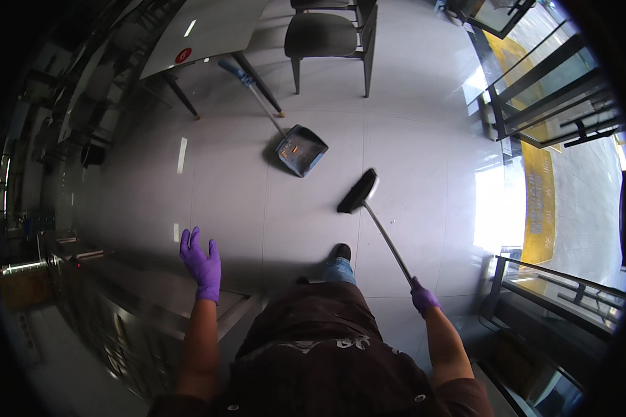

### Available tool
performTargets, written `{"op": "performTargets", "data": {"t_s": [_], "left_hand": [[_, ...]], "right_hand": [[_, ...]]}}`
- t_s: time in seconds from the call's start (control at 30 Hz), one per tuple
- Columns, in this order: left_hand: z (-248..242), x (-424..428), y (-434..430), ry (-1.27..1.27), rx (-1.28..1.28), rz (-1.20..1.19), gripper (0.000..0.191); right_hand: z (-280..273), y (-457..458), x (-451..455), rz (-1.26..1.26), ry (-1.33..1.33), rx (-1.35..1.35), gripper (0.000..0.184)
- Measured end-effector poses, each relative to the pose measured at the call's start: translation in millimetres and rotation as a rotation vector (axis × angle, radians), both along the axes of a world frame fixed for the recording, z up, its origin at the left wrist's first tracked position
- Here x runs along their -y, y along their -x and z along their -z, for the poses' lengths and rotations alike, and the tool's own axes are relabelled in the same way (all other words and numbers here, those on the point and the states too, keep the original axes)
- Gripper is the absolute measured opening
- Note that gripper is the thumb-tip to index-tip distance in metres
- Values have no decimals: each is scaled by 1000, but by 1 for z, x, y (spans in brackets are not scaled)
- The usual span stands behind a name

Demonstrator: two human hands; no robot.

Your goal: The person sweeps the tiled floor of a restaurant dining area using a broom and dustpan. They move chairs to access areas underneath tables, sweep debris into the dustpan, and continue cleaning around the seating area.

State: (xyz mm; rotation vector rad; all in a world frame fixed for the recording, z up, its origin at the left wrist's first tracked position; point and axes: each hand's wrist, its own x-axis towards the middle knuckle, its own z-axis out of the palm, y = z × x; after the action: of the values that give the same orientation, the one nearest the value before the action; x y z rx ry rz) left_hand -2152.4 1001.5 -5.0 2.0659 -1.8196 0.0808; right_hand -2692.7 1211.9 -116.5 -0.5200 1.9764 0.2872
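My right hand (424, 298), in a purple glove, grips the metal handle of a broom (388, 245). The broom's dark bristle head (359, 192) is at or just above the tiled floor, slightly blurred; contact cannot be told. Ahead and to its left lies a long-handled dustpan (303, 151) with orange bits and other debris in its pan. Its blue grip (231, 68) reaches up beside a table leg. My left hand (201, 265), also purple-gloved, hangs in the air with fingers apart and holds nothing. Small pale specks (393, 221) dot the floor right of the broom head.
A white-topped table (214, 31) and dark chairs (321, 35) stand ahead. Glass doors (548, 114) are swung open on the right, with a yellow mat (540, 208) beyond the threshold. A metal-topped counter (151, 292) runs along my left. My shoe (342, 252) is below the broom head.
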Motion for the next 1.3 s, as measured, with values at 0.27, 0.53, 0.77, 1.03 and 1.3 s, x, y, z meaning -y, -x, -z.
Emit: {"op": "performTargets", "data": {"t_s": [0.27, 0.53, 0.77, 1.03, 1.3], "left_hand": [[-16, 193, 28, -50, 162, 255, 53], [-44, 445, 105, -153, 535, 512, 86], [28, 562, 92, -406, 777, 787, 80], [55, 598, 107, -516, 536, 1110, 7], [17, 518, 180, -546, 446, 1164, 13]], "right_hand": [[-109, 8, 22, -40, 197, -80, 41], [12, -35, 232, 300, 367, 70, 40], [57, -93, 200, 537, 186, 51, 51], [-76, -150, 117, 882, 89, -82, 39], [-80, -88, 179, 1179, 512, 126, 52]]}}
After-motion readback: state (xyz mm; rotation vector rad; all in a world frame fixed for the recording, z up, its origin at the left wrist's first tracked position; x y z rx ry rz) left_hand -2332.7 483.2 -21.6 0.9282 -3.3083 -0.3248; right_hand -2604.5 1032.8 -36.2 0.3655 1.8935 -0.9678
